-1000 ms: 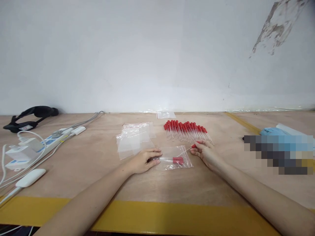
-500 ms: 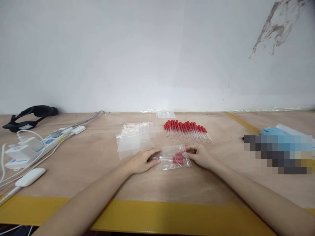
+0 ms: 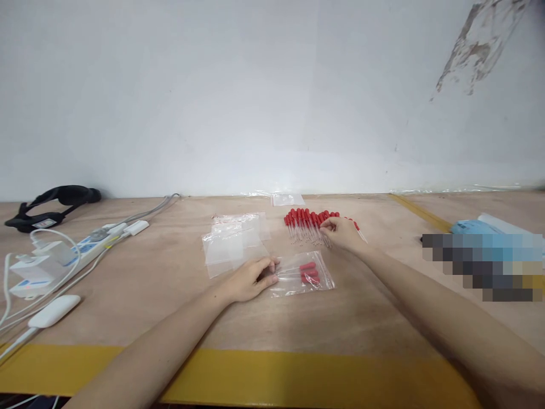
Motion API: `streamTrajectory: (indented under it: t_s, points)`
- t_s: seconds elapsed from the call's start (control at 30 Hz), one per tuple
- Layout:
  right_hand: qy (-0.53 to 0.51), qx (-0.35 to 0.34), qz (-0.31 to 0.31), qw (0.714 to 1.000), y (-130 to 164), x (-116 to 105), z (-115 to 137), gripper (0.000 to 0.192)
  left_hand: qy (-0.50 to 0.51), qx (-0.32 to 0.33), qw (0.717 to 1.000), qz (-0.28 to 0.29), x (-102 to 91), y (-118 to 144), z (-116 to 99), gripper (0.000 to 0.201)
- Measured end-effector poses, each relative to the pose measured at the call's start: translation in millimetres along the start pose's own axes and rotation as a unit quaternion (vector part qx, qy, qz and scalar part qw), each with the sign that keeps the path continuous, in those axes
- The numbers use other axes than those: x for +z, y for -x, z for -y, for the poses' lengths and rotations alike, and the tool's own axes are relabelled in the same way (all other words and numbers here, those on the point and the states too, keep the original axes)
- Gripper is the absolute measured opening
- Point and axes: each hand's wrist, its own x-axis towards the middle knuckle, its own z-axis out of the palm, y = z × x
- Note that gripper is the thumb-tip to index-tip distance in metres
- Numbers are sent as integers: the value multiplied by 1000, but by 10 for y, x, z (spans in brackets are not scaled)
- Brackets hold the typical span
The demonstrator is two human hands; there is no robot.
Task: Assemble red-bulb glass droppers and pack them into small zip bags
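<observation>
A clear zip bag (image 3: 293, 288) lies flat on the table with several red-bulbed droppers (image 3: 309, 274) inside, their thin clear stems pointing left. My left hand (image 3: 251, 279) pinches the bag's closed left end between thumb and fingers. Beyond the bag is a row of loose droppers (image 3: 300, 218), red bulbs toward the wall and stems toward me. Over the right part of this row is my right hand (image 3: 343, 233), its thumb and fingertips drawn together among the droppers. Whether a dropper is between them is hidden.
More flat zip bags (image 3: 232, 241) overlap left of the droppers, and another small bag (image 3: 288, 200) lies by the wall. On the left are a power strip (image 3: 85, 250) with chargers and cables, and a black headset strap (image 3: 51, 207). A blue packet (image 3: 477, 227) sits at right.
My right hand has left the bag's open right end and moved up to the loose droppers. The droppers inside the bag now lie fully within it. My left hand stays on the bag.
</observation>
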Motion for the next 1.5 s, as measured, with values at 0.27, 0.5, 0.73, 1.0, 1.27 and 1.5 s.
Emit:
streamTrajectory:
  t_s: [0.27, 0.5, 0.73, 1.0, 1.27, 1.5]
  points:
    - [78, 88, -39, 992, -418, 422, 225, 15, -20, 1, 1000, 3, -8, 6, 4, 17]
    - [79, 155, -49, 984, -526, 499, 259, 20, -51, 17, 999, -2, 9, -8, 57, 31]
    - [16, 138, -37, 990, -455, 175, 265, 18, -66, 17, 998, -6, 14, -3, 75, 33]
    - [-353, 112, -62, 927, 261, -140, -35, 59, -78, 12, 997, -5, 21, -3, 86, 34]
    - [-486, 212, -58, 846, 576, 31, -14, 51, -86, 3, 996, 18, 5, -4, 65, 35]
    - [-411, 190, -123, 883, 561, -92, -95, 46, -81, -1, 997, 19, 5, -10, 67, 36]
